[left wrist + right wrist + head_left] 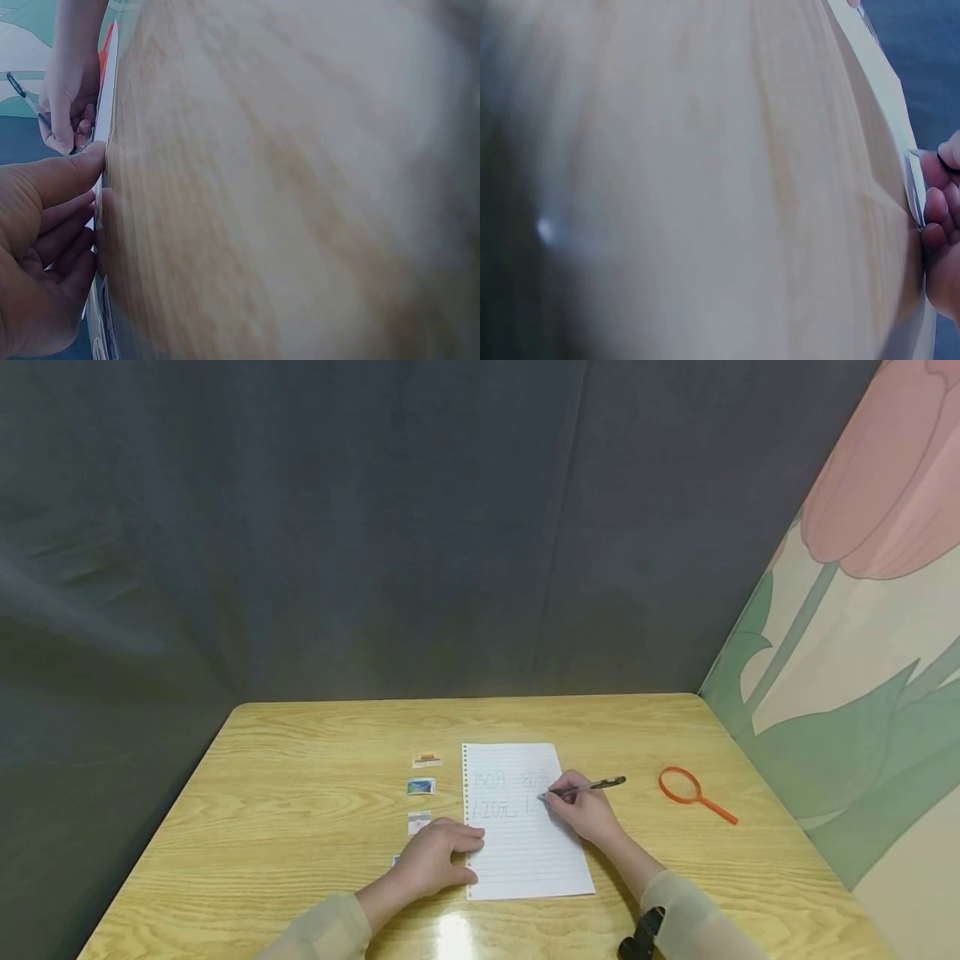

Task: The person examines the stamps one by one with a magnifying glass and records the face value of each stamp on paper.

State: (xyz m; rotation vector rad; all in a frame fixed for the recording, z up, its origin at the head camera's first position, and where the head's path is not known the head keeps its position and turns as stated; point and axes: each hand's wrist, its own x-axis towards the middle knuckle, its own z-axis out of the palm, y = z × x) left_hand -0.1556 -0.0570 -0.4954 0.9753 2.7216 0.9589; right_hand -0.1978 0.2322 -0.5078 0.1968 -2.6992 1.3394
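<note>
A lined sheet of paper [525,864] with punched holes down its left side lies on the table. Handwritten figures fill two rows near its top, reading about 150 and 80, then 1.20 and a partly written 1. My right hand [588,817] pinches a pen [606,782], its tip at the second row. Fingers extended, my left hand [435,857] rests across the sheet's left edge. In the left wrist view, the thumb and fingertips of the left hand [45,240] touch the paper's edge.
Left of the sheet, small stamp-like pictures stand in a column: a yellow one [427,760], a blue-green one [421,787] and a pale one [417,822]. Another is mostly hidden by the left hand. An orange magnifying glass [718,811] lies at the right of the wooden table [300,793].
</note>
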